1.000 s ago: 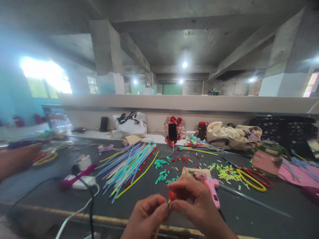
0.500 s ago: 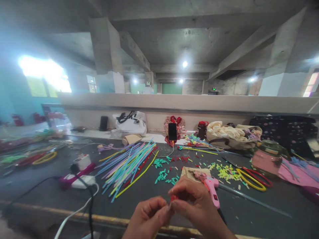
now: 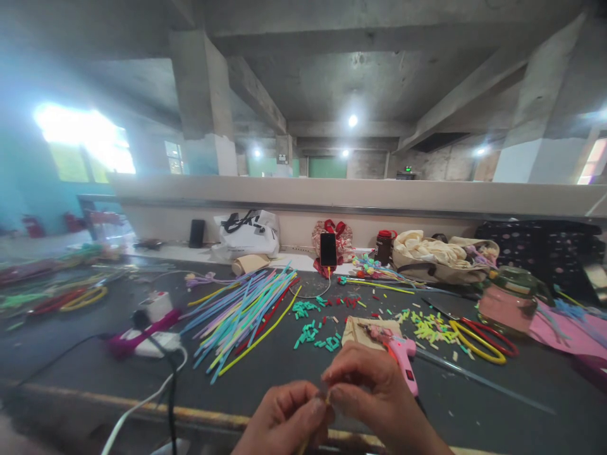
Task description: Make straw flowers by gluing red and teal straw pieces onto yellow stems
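Low in the middle, my left hand (image 3: 290, 417) is closed in a pinch, fingertips against those of my right hand (image 3: 374, 393). A small yellowish tip (image 3: 328, 397) shows between them; the fingers cover most of it, so its kind is unclear. My right hand's thumb and fingers are also pinched together, and anything else inside is hidden. Just beyond the right hand lies a pink glue gun (image 3: 404, 361), its nozzle over a beige pad (image 3: 351, 330). Short teal pieces (image 3: 309, 333) are scattered in front of the hands.
Long colored pipe cleaners (image 3: 256, 309) lie in a bundle to the left, beside a power strip (image 3: 152, 341) with cables. Yellow-green cut pieces (image 3: 431, 330), scissors (image 3: 478, 341) and a glass jar (image 3: 509, 300) are on the right. A phone (image 3: 328, 250) stands at the back.
The red piece that showed between my fingertips is now out of sight, and a yellowish tip shows there instead. Both hands stay in nearly the same place.
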Tool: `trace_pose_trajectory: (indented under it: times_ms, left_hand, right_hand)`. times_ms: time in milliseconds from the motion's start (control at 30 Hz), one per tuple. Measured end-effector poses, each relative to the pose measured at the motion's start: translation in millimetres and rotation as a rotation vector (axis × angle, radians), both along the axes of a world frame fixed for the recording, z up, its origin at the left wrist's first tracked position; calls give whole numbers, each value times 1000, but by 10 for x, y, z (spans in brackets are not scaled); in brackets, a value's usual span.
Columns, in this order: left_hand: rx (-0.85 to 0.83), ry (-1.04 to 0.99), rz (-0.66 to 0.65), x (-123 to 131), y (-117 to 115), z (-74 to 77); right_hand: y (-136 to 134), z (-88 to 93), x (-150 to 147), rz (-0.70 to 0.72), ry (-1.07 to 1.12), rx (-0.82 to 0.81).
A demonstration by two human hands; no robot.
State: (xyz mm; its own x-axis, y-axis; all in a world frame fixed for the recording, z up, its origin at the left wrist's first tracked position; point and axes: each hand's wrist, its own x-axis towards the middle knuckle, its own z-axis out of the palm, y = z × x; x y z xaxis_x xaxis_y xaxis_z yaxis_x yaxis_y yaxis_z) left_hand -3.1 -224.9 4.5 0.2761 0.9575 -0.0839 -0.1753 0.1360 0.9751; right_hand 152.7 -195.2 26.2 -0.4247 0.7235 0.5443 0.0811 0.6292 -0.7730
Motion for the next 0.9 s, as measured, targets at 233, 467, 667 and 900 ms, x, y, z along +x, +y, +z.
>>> trace_pose_trajectory:
  times_ms: [233, 467, 667, 900]
  left_hand:
    - [30, 63, 96, 41, 23, 14]
    - [75, 58, 139, -2, 57, 14]
    - [63, 26, 198, -40, 57, 25]
    - [7, -130, 234, -17, 51, -49]
  right_hand:
    - [-6, -27, -20, -57, -27, -37]
    - [-20, -80, 3, -51, -22, -79]
    - [10, -105, 46, -57, -30, -175]
    - [90, -88, 28, -185, 136, -346]
